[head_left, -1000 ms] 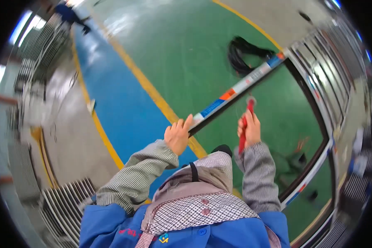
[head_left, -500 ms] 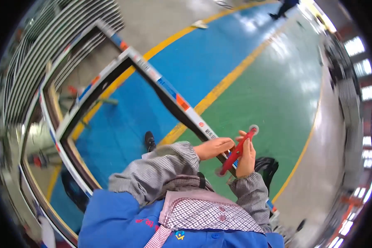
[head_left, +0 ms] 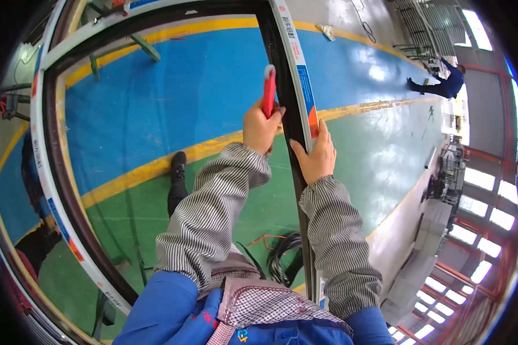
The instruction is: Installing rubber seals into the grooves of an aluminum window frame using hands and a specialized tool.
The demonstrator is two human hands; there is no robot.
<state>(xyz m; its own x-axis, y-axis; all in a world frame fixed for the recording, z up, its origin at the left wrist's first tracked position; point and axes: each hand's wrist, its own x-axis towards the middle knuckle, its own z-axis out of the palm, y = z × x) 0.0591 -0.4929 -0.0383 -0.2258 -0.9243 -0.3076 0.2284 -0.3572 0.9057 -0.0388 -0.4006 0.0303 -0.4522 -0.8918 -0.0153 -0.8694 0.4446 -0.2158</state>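
Observation:
My left hand (head_left: 260, 127) is closed round a red spline roller (head_left: 269, 92), its pale wheel end pointing up and away from me. The fist hides the tool's lower part. It sits just left of the inner edge of a window frame (head_left: 300, 75), beside the black inner channel (head_left: 292, 123). My right hand (head_left: 318, 156) clasps the same bar a little nearer to me. Its thumb lies over the black inner side, and the fingers reach straight along the white outer side. The frame's bars carry white film with blue and orange patches.
Another frame side (head_left: 52, 178) runs down the left. Green stand legs (head_left: 147, 49) show beyond it. A coiled black hose (head_left: 285, 259) lies on the green floor near my body. Far right, a person in dark clothes (head_left: 446, 83) bends by stacked bars.
The red spline roller has passed from my right hand to my left. My right hand now grips the frame bar. The view has turned, and the bar runs nearly straight away from me.

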